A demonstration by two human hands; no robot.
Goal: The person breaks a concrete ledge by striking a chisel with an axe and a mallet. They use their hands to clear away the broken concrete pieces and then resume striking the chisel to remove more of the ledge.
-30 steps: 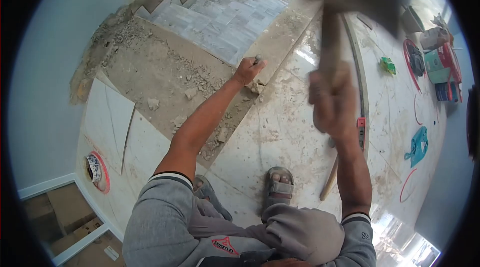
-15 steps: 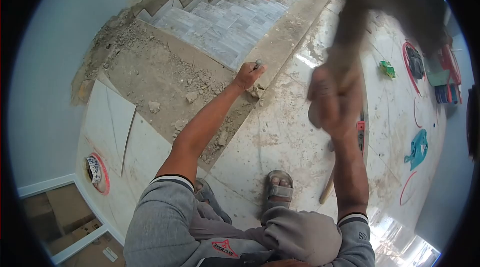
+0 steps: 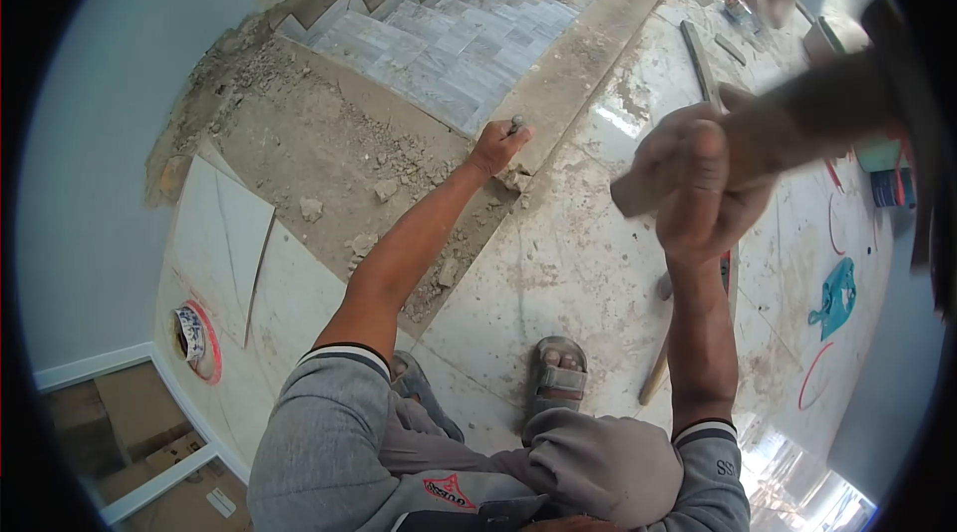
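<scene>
My left hand (image 3: 493, 150) is closed around a chisel (image 3: 516, 122), whose round metal top sticks up out of the fist. That fist is at the corner of the concrete stair border, and the chisel's lower end is hidden. Broken mortar (image 3: 515, 179) lies just below the hand. Raised close to the camera, my right hand (image 3: 698, 183) is wrapped round the wooden handle of a hammer (image 3: 812, 123). The handle tilts up to the right, and the dark head is blurred at the right edge of the view.
Tiled stairs (image 3: 429, 58) descend beyond a rubble-strewn mortar bed (image 3: 319, 158). A loose white tile (image 3: 224, 223) lies left, near a pink-ringed round opening (image 3: 199, 341). On the dusty tiled floor (image 3: 528, 273) are a wooden handle (image 3: 655, 377) and a teal bag (image 3: 837, 295).
The hammer has swung from pointing upward to leaning toward the right, its head now near the right edge. My left hand and the chisel stay in place.
</scene>
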